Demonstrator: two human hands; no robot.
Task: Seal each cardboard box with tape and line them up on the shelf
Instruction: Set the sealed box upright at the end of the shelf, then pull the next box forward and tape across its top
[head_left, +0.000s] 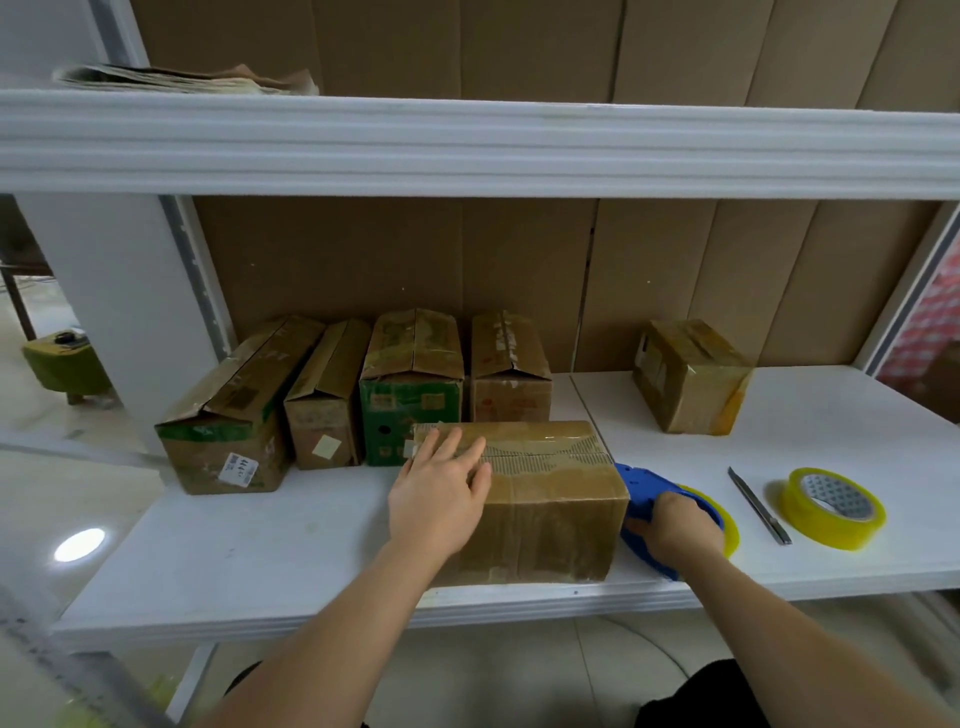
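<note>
One box (550, 499) lies under the left hand (441, 499) (fingers flat), right hand (675, 527) gripping dispenser (644, 499).

We are pressing our left hand (441, 493) flat on the front box (545, 499) at six o'clock on the shelf (260, 561), while our right hand (675, 530) is gripping the blue tape dispenser (644, 488) against its three o'clock end. Four boxes (363, 400) are lining up at ten o'clock; a spare tape roll (831, 506) and knife (758, 504) are lying at three o'clock.

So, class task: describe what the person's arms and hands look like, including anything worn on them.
Both forearms are bare to the frame's edge, with no sleeves showing. The left hand and right hand wear no gloves, and no rings, watch or bracelets are visible.
</note>
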